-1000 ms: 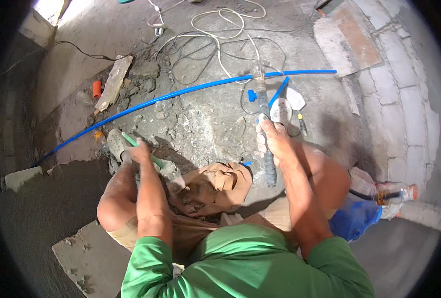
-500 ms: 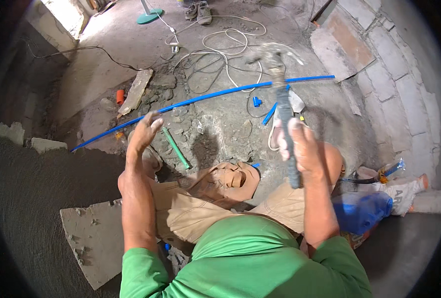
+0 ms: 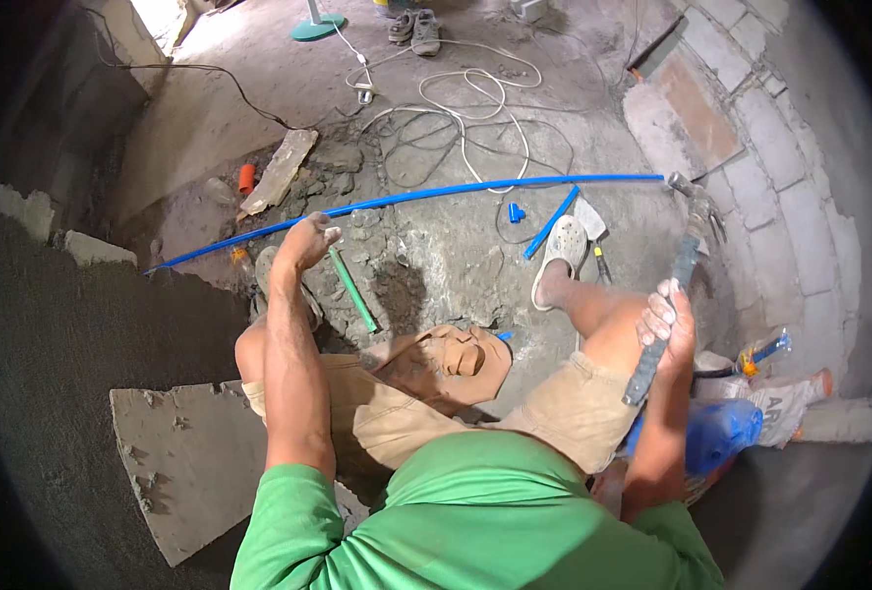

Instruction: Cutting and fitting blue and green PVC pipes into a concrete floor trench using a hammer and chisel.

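Note:
A claw hammer with a dark wrapped handle is gripped in my right hand, held out over my right knee. Its head is slightly blurred and points away from me, toward the block wall. My left hand hovers ahead of my left knee with its fingers curled in; the palm side is hidden. Behind that hand runs a long blue pipe, spanning the floor from left to right. Just beside it, a green tube lies on broken rubble. A short blue pipe and a blue tee fitting lie farther right.
A trowel lies near my right foot. Torn brown cardboard is between my legs, and a grey board is at my left. White cable loops across the far floor. Bags lie against the right wall.
My right hand has swung the hammer right and outward, toward the wall. The left hand has shifted slightly right, its fingers more curled. My right foot and the trowel now show uncovered.

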### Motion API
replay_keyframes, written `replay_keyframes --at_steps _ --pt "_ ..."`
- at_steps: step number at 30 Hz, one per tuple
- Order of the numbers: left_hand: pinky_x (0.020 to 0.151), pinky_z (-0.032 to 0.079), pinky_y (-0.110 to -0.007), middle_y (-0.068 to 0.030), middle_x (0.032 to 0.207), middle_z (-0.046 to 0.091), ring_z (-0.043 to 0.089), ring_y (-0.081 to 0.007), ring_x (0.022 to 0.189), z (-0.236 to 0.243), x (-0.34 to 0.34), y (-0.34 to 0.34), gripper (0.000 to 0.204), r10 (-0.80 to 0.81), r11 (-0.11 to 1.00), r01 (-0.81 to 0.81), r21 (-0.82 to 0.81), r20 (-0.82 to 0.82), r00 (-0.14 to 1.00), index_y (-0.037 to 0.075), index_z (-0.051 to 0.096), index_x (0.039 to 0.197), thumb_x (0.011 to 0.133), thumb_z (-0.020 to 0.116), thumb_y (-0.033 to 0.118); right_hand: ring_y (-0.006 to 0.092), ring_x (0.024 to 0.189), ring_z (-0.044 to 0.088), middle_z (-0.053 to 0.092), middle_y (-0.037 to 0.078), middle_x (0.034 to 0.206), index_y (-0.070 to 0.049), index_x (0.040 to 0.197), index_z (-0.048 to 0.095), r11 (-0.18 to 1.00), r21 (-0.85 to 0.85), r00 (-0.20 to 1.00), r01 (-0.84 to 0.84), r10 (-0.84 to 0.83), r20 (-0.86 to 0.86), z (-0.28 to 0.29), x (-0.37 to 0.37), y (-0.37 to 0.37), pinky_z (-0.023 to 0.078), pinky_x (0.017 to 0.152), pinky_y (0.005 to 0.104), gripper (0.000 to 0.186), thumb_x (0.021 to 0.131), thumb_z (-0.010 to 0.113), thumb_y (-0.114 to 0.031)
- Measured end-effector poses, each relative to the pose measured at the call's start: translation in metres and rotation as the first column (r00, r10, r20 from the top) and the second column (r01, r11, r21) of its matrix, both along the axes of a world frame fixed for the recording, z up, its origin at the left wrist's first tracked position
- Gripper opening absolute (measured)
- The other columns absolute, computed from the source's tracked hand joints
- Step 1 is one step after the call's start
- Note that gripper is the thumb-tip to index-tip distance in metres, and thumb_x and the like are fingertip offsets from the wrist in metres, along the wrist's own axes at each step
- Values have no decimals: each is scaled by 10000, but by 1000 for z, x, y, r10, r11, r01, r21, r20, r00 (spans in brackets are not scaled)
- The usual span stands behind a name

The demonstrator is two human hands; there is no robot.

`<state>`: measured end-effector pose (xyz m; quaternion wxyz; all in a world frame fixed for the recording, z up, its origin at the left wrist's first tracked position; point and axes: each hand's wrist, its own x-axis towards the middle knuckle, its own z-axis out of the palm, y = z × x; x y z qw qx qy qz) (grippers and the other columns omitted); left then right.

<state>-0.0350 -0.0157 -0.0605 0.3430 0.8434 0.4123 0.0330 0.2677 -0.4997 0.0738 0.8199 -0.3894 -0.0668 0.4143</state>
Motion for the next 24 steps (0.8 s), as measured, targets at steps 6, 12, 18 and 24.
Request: replay_keyframes --at_steps 6,12,18,24 --pt "879 471 -409 -261 1055 642 616 -372 1021 -41 45 -15 461 6 1000 -7 -2 -97 995 -32 620 1110 834 654 336 73 384 375 430 -44 585 -83 976 488 999 6 992 -33 32 120 12 13 12 417 398 290 219 1013 403 -282" --pt "749 503 -418 -258 971 654 618 -390 972 -203 31 -40 447 201 897 -299 -325 -303 932 -63 633 940 802 671 360 90 414 388 371 -36 582 -48 1020 494 961 155 965 -231 246 -87 -2 36 31 444 454 301 250 1017 377 -268" --pt "774 490 -428 -214 1047 645 640 -327 920 -290 34 -92 603 483 840 -538 -68 -359 799 -43 524 1068 751 760 411 117 417 458 439 6 622 -87 950 351 988 -133 993 79 -89 -76 -5 30 16 474 443 355 224 1025 333 -298" --pt "835 476 -470 -231 1055 631 608 -385 1005 -260 35 -68 561 469 822 -561 -100 -440 766 -15 569 1072 731 750 393 144 410 486 465 28 622 -94 957 320 986 164 976 -13 48 -214 -2 30 48 469 418 357 197 1023 331 -280"
